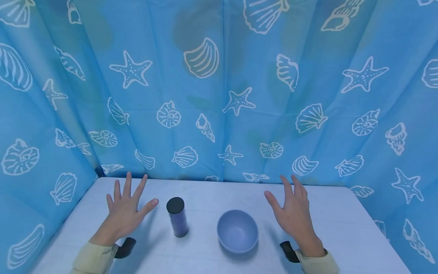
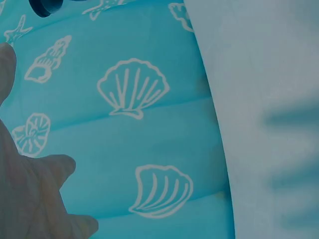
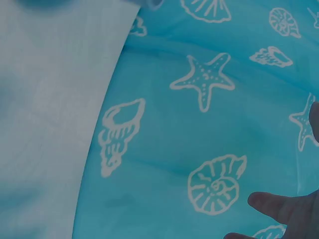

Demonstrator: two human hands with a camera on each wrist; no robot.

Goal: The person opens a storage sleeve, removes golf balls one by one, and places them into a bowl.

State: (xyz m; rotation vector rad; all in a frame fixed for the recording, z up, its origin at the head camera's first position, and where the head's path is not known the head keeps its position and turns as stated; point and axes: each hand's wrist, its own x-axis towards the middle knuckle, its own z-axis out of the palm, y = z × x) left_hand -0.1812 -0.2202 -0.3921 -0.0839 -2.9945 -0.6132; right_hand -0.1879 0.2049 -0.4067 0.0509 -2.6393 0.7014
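Observation:
A purple cylindrical container (image 1: 178, 220) with a black lid stands upright on the white table, just right of my left hand (image 1: 124, 215). To its right sits a round lavender bowl (image 1: 237, 231), with nothing seen inside it. My left hand is held with fingers spread, apart from the container. On the bowl's other side my right hand (image 1: 293, 211) has its fingers extended and touches nothing. In the left wrist view part of the left hand (image 2: 30, 194) shows at the left edge. Fingers of the right hand (image 3: 294, 211) appear at the lower right of the right wrist view.
A white-covered table (image 1: 205, 194) reaches back to a blue curtain (image 1: 212, 95) printed with white shells and starfish. The curtain also runs along the left and right sides. A black band (image 1: 125, 247) is on the left wrist and another black band (image 1: 289, 252) on the right.

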